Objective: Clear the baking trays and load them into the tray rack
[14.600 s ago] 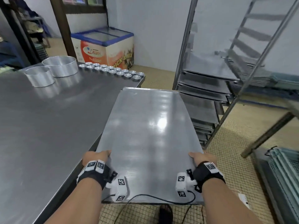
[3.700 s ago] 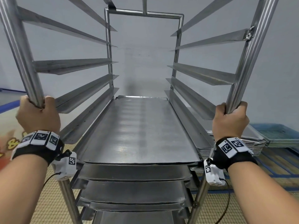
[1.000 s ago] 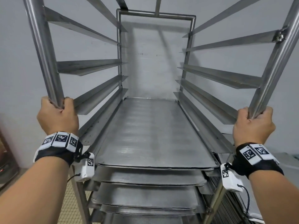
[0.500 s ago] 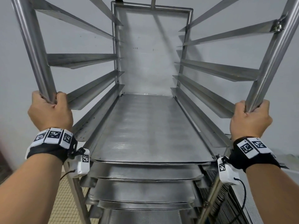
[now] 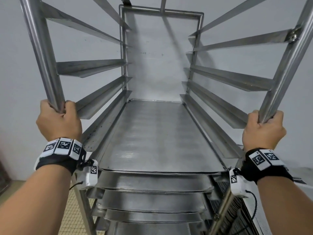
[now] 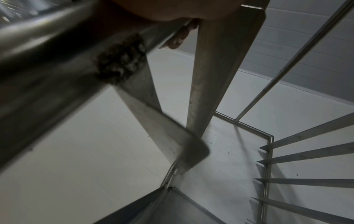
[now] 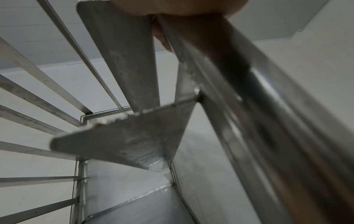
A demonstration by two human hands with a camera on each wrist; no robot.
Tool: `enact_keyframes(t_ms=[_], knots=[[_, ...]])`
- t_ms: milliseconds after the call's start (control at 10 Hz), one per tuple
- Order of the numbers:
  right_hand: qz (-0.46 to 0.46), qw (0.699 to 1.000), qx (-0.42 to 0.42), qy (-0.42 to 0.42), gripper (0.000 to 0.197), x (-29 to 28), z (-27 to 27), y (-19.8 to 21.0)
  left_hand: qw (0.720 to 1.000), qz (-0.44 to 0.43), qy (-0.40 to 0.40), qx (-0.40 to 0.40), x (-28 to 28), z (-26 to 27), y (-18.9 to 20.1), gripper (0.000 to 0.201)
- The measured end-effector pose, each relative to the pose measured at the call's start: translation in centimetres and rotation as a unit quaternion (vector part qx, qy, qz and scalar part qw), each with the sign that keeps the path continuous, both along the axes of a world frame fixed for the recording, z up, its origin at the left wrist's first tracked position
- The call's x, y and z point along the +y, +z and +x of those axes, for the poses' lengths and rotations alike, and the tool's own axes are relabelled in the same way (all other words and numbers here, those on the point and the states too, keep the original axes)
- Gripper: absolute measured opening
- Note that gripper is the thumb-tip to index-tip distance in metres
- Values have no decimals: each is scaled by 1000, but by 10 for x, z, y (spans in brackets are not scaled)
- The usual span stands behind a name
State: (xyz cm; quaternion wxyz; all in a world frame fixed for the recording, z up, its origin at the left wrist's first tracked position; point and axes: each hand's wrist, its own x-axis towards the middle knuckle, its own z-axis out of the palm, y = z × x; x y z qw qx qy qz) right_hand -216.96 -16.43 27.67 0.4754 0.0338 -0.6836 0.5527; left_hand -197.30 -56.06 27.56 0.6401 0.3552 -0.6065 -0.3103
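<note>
A tall steel tray rack fills the head view, close to a white wall. A flat baking tray lies on its runners, with several more trays stacked on the levels below. My left hand grips the rack's front left post. My right hand grips the front right post. In the left wrist view the fingertips curl round the post. The right wrist view shows the right post running out of the palm. The upper runners carry nothing.
A white wall stands right behind the rack. Beige tiled floor shows at the lower left. A stack of dark ribbed trays sits low on the right beside the rack.
Over the last second both hands keep their grip on the posts. The wall behind looks closer and the view has shifted slightly, so the rack has moved with me.
</note>
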Motion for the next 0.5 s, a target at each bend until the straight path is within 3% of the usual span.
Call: enact_keyframes(t_ms=[300,400,500], knots=[[11,998,-39,44,31,4,7,4,998,12,-44,-31,8,9,7,19],[56,992,-97,60,31,8,14,10,995,11,-78,-57,17,16,17,50],[125,980,-143,57,41,19,20,18,991,-71,-82,-79,43,42,3,82]])
